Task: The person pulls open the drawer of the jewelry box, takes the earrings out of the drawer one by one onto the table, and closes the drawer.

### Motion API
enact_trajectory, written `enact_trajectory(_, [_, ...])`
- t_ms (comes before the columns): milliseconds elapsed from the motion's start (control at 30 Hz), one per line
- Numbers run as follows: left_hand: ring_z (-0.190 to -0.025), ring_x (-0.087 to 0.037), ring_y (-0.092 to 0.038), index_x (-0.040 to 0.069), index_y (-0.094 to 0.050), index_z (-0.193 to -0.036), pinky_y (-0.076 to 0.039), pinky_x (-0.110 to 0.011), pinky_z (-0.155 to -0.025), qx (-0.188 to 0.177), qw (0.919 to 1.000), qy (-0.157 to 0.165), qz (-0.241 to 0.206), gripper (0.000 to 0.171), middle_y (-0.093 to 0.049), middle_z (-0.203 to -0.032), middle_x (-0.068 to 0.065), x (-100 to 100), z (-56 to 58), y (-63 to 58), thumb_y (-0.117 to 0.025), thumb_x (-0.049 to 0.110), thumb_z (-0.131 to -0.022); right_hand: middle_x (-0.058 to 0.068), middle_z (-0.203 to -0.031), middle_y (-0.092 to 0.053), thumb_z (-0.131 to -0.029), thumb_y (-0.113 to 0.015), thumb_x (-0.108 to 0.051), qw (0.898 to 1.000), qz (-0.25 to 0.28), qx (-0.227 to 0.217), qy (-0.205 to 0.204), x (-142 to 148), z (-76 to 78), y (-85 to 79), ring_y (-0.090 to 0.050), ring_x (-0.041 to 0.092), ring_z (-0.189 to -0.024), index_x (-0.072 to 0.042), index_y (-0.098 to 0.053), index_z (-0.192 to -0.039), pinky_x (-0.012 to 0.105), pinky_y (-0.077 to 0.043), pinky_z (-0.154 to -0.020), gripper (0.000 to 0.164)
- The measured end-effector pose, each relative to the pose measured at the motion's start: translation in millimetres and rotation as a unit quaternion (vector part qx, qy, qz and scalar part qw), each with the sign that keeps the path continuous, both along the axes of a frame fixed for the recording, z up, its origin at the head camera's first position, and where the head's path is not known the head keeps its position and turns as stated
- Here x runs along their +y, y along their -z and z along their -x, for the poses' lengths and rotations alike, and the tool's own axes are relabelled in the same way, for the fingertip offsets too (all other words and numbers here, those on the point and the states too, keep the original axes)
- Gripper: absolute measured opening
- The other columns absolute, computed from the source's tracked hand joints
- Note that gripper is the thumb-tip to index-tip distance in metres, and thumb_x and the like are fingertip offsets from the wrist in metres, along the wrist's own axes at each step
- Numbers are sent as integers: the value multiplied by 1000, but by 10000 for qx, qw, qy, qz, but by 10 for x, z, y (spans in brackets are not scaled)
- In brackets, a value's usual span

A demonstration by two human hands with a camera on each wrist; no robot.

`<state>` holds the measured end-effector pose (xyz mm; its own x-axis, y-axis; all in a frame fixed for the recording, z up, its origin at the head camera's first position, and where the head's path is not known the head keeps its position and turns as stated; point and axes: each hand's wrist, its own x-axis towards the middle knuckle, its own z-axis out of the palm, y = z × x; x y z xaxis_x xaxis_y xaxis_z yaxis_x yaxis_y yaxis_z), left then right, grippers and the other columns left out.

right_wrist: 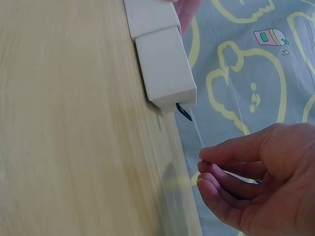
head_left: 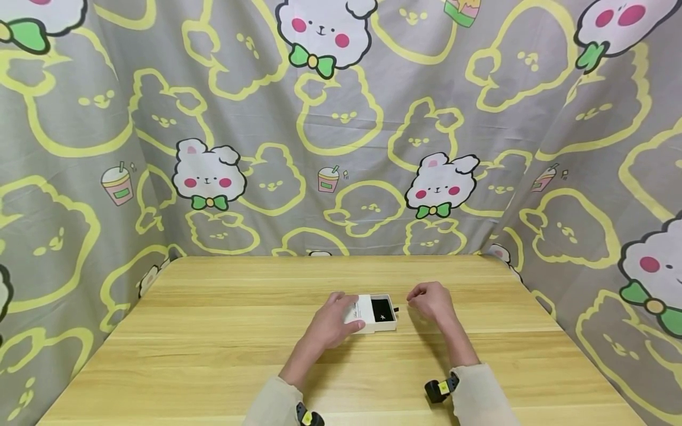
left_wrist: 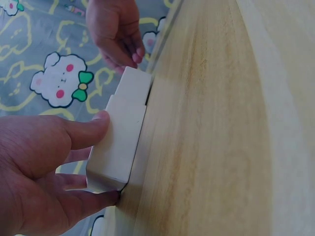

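On the table lies a small white drawer-style jewelry box (head_left: 363, 315) with dark lettering on its sleeve. Its drawer (head_left: 393, 325) is pulled partway out to the right, showing a black lining (head_left: 381, 310) with a small star-shaped piece (head_left: 382, 318) on it. My left hand (head_left: 333, 319) grips the sleeve, thumb on the near side and fingers around the far side and end. A black pull tab (right_wrist: 184, 112) sticks out of the drawer's end. Just right of it, my right hand (head_left: 430, 300) pinches a tiny shiny piece (right_wrist: 200, 156) between thumb and fingertips, mostly hidden.
The box rests on a light wooden table (head_left: 213, 343). Grey curtains (head_left: 341, 160) with yellow outlines and cartoon animals hang behind the table and at both sides. Black wrist cameras (head_left: 440, 389) are strapped over both beige sleeves (head_left: 482, 393).
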<state>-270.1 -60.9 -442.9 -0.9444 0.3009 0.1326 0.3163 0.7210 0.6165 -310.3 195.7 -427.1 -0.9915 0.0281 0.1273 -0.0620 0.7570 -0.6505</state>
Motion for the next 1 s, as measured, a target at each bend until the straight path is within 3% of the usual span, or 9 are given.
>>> enact_trajectory(1000, [-131,-45,-53,10,-53,-146,-42,-58,-111,-87,10000,-31,-33,62,-45,-153,-21,4,2,-9,-75,31,-92,5,-79,-72,-80,-72,-7,9990,79,-429,78,135,9,82,-59,22,-75,-4,-77,-83,32,-47,-64,7])
